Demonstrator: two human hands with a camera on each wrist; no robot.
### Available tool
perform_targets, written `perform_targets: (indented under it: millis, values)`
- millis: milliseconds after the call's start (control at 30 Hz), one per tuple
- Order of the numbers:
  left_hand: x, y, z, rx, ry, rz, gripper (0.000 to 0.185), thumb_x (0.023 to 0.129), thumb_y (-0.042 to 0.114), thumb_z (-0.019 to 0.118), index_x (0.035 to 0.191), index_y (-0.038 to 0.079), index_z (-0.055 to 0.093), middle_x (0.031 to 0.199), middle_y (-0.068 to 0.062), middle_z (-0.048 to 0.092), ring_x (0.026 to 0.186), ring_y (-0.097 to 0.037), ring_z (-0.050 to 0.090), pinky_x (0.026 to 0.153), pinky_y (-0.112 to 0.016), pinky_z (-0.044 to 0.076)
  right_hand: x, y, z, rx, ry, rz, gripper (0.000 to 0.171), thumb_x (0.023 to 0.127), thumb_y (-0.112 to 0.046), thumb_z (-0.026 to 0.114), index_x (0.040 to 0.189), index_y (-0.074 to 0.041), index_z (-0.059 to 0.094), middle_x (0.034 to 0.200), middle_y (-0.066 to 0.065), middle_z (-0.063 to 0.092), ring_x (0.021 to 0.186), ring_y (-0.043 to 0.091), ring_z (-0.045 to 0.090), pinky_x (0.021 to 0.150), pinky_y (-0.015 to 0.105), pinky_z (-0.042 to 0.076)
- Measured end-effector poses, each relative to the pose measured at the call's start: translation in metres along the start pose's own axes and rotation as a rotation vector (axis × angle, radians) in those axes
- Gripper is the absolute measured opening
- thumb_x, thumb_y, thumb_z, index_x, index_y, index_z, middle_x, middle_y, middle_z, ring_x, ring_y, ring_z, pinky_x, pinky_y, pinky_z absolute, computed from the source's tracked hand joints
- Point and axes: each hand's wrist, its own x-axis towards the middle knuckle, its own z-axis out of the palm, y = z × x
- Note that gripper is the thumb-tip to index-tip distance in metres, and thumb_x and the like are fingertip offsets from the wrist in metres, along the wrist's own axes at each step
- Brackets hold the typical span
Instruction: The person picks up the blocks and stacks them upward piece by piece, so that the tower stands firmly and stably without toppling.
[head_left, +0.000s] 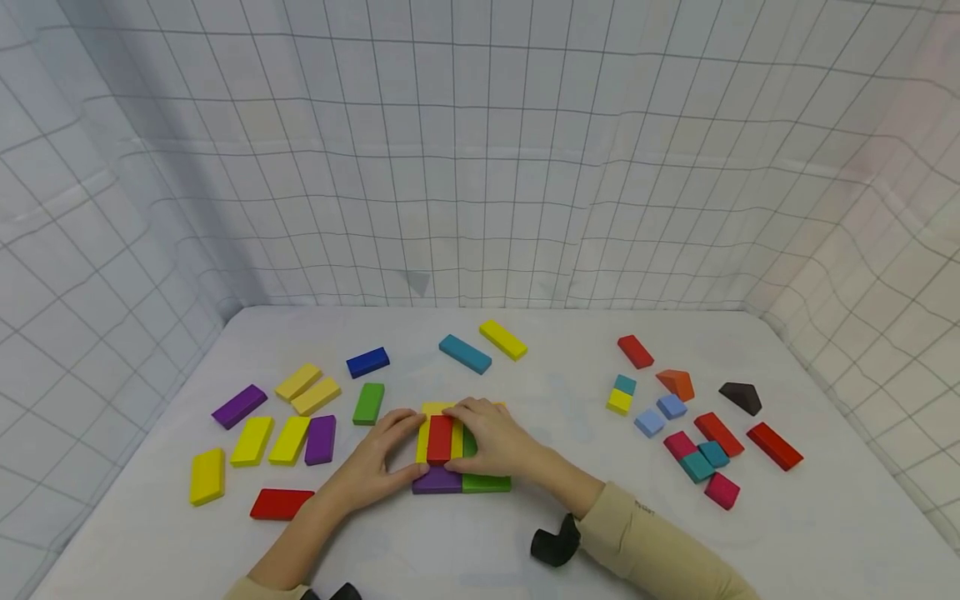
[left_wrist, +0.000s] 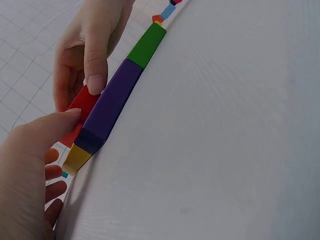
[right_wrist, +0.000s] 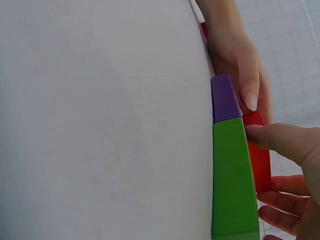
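Note:
A red block [head_left: 440,442] lies on top of a flat cluster of blocks in the middle of the table. The cluster has a purple block [head_left: 437,482] and a green block [head_left: 486,484] along its front, with yellow pieces [head_left: 422,446] at the left and back. From the left, my left hand [head_left: 375,462] holds the red block, thumb at its front corner and fingers near the back. My right hand [head_left: 495,442] pinches it from the right, with the thumb [right_wrist: 280,140] at the front and fingers behind. Part of the cluster is hidden beneath the right hand.
Loose yellow blocks [head_left: 252,442], purple blocks [head_left: 320,440] and a red block [head_left: 281,504] lie at left. A blue block [head_left: 465,354] lies at the back. Small cubes [head_left: 697,467], red blocks [head_left: 775,446] and a dark block [head_left: 741,397] are at right.

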Motion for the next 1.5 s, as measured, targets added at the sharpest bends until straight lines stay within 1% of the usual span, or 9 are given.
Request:
perform_targets:
  millis: [300,400,500,600,700,900,1033,1200,1500]
  values:
    - [0.004,0.001,0.006,0.057,0.011,0.006,0.071,0.078,0.043,0.067,0.137,0.012,0.042,0.140,-0.008,0.038,0.127,-0.029,0.035,0.097,-0.055,0.036,-0.001,0.008,-0.004,0.061,-0.039,-0.015,0.068,0.079,-0.043,0.068,0.134,-0.012,0.044,0.130,0.002,0.048,0.117,0.017,0.044,0.097,0.039,0.036]
    - [0.005,0.001,0.007,0.070,0.014,0.006,0.072,0.078,0.044,0.067,0.137,0.013,0.042,0.139,-0.008,0.039,0.127,-0.029,0.035,0.097,-0.056,0.035,-0.002,0.027,-0.014,0.175,-0.044,-0.039,0.067,0.080,-0.038,0.068,0.135,-0.010,0.042,0.130,0.004,0.049,0.117,0.018,0.044,0.099,0.041,0.037]
    - [0.006,0.003,0.007,0.080,0.013,0.006,0.072,0.077,0.045,0.067,0.137,0.013,0.043,0.139,-0.008,0.039,0.126,-0.030,0.035,0.098,-0.057,0.034,-0.007,0.064,-0.032,0.303,0.030,-0.031,0.060,0.083,-0.026,0.068,0.133,-0.005,0.043,0.128,0.012,0.051,0.115,0.027,0.046,0.097,0.046,0.039]
    - [0.007,0.003,0.007,0.095,0.012,0.010,0.072,0.077,0.045,0.067,0.136,0.014,0.043,0.138,-0.008,0.039,0.126,-0.030,0.035,0.098,-0.057,0.033,-0.019,0.109,-0.056,0.354,0.163,0.064,0.052,0.085,-0.014,0.065,0.132,-0.003,0.045,0.127,0.017,0.049,0.112,0.035,0.046,0.095,0.051,0.039]
    - [0.007,0.004,0.007,0.102,0.016,0.012,0.072,0.076,0.046,0.067,0.136,0.014,0.044,0.138,-0.008,0.039,0.126,-0.030,0.035,0.099,-0.057,0.032,-0.038,0.155,-0.076,0.331,0.266,0.207,0.049,0.087,-0.006,0.060,0.133,-0.003,0.043,0.128,0.021,0.045,0.114,0.040,0.043,0.095,0.055,0.036]
    - [0.007,0.002,0.007,0.112,0.018,0.020,0.071,0.076,0.046,0.068,0.136,0.014,0.044,0.138,-0.008,0.040,0.126,-0.029,0.036,0.099,-0.057,0.032,-0.072,0.215,-0.086,0.262,0.235,0.495,0.051,0.089,-0.003,0.052,0.137,-0.003,0.035,0.132,0.026,0.034,0.118,0.043,0.036,0.098,0.058,0.031]
    - [0.007,0.002,0.007,0.113,0.022,0.027,0.071,0.077,0.045,0.067,0.136,0.014,0.044,0.138,-0.008,0.040,0.126,-0.029,0.036,0.099,-0.057,0.032,-0.079,0.225,-0.085,0.243,0.184,0.549,0.054,0.089,-0.005,0.054,0.138,-0.002,0.033,0.132,0.029,0.031,0.118,0.046,0.036,0.096,0.059,0.033]
    - [0.007,0.002,0.007,0.115,0.021,0.024,0.071,0.077,0.045,0.067,0.136,0.014,0.044,0.138,-0.008,0.039,0.126,-0.030,0.035,0.099,-0.057,0.032,-0.076,0.220,-0.084,0.268,0.145,0.584,0.061,0.087,-0.015,0.061,0.140,-0.004,0.032,0.130,0.027,0.037,0.113,0.042,0.042,0.093,0.057,0.038]
    - [0.007,0.002,0.008,0.117,0.017,0.019,0.071,0.077,0.045,0.067,0.136,0.014,0.043,0.139,-0.007,0.039,0.127,-0.030,0.034,0.099,-0.057,0.031,-0.071,0.224,-0.086,0.295,0.039,0.543,0.074,0.086,-0.025,0.064,0.142,0.001,0.023,0.127,0.026,0.041,0.113,0.040,0.043,0.097,0.055,0.035]
